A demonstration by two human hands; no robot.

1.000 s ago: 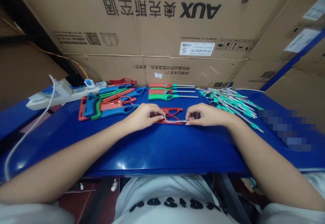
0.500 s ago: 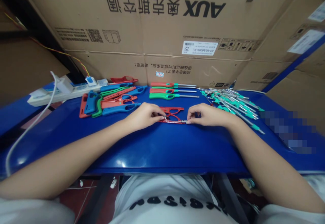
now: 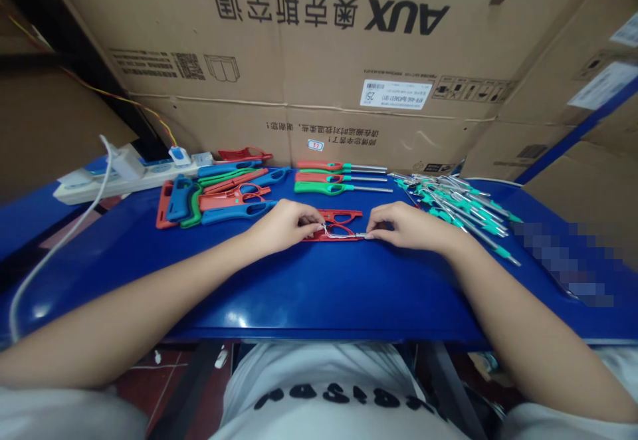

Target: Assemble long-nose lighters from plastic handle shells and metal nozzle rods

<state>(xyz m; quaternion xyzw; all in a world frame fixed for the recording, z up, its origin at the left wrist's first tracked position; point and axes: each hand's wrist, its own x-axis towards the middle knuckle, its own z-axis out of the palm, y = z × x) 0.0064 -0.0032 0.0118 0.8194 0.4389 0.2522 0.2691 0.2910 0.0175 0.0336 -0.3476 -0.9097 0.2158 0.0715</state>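
Observation:
Two red lighter shell halves (image 3: 343,214) lie one behind the other on the blue table (image 3: 299,294). Thin white wires (image 3: 339,235) run along the nearer half. My left hand (image 3: 286,227) pinches the wires' left end over that half, fingertips together. At the right end, my right hand (image 3: 406,227) has thumb and finger closed on a small grey metal piece (image 3: 365,235) joined to the wires. Behind them rest three assembled lighters (image 3: 323,188), red and green, with metal tubes pointing right.
Red, blue and green shells (image 3: 234,213) are piled left, near a white power strip (image 3: 149,177) with a cable. Several metal tubes with green ends (image 3: 463,204) lie right. A cardboard box (image 3: 299,61) stands behind.
Both hands keep their pinches and have barely moved. The left fingertips sit slightly further left, showing a bit more of the nearer red half. The whole view has shifted slightly.

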